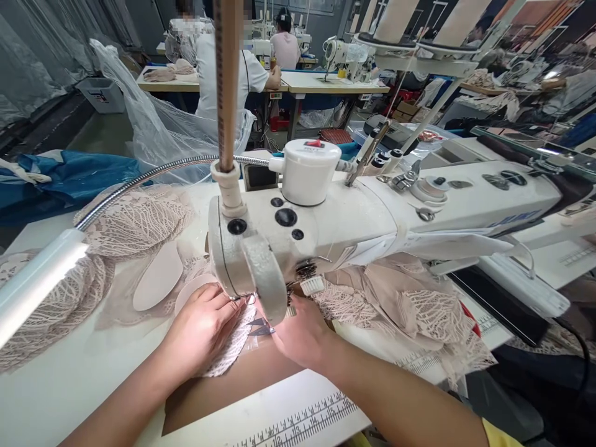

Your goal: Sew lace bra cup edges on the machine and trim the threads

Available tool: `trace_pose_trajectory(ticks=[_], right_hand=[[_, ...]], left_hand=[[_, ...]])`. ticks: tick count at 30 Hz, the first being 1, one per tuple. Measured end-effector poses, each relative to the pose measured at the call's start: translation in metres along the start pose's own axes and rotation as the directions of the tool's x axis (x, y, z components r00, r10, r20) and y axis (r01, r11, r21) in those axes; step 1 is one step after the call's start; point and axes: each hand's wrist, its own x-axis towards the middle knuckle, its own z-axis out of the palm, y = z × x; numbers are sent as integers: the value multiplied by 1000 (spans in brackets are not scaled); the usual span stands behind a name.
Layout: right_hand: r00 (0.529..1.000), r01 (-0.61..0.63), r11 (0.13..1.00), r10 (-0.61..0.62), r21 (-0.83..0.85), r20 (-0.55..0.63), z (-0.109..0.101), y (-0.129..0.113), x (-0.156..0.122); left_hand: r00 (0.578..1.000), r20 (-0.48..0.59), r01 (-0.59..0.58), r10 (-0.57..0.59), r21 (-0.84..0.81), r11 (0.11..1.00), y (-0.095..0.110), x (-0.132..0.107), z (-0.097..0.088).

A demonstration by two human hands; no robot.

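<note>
My left hand rests by the needle area of a white sewing machine, its fingers closed together on a pale pink lace piece. The lace piece lies over a brown board on the machine bed. On the other side of the needle, my right hand is closed round small scissors, whose dark, parted blades point left toward the lace. The machine head hides some of its fingers. Smooth oval pads lie on sheer fabric left of my left hand.
Stacked lace pieces lie at the left, under a lit lamp on a flexible neck. Gathered lace fabric lies right of the machine head. A printed ruler runs along the front edge. Other people sit at machines behind.
</note>
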Motion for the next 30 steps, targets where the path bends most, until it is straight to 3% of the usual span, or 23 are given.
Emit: trace_pose_trajectory(ticks=[6, 12, 16, 19, 23, 25, 28, 30], right_hand=[[998, -38, 999, 37, 26, 43, -10, 0, 0], [996, -49, 997, 53, 60, -70, -14, -2, 0], [993, -57, 974, 79, 219, -89, -13, -2, -4], [991, -24, 928, 71, 371, -114, -14, -3, -8], [991, 31, 859, 41, 511, -128, -17, -5, -12], [991, 45, 828, 32, 560, -127, -19, -5, -12], [995, 50, 777, 19, 627, -103, -21, -6, -12], [997, 47, 741, 9, 670, -81, -21, -6, -12]], left_hand=[[997, 71, 15, -18, 51, 999, 5, 2, -5], [987, 128, 71, -100, 219, 973, 4, 1, -6], [977, 118, 140, -179, 277, 950, 20, -4, -15], [956, 160, 204, -246, 241, 949, 46, -15, -26], [885, 281, 361, -372, 90, 928, 72, -29, -40], [862, 301, 427, -408, 3, 904, 74, -30, -45], [891, 226, 417, -394, -63, 907, 62, -24, -48], [891, 259, 410, -372, -109, 906, 52, -18, -47]])
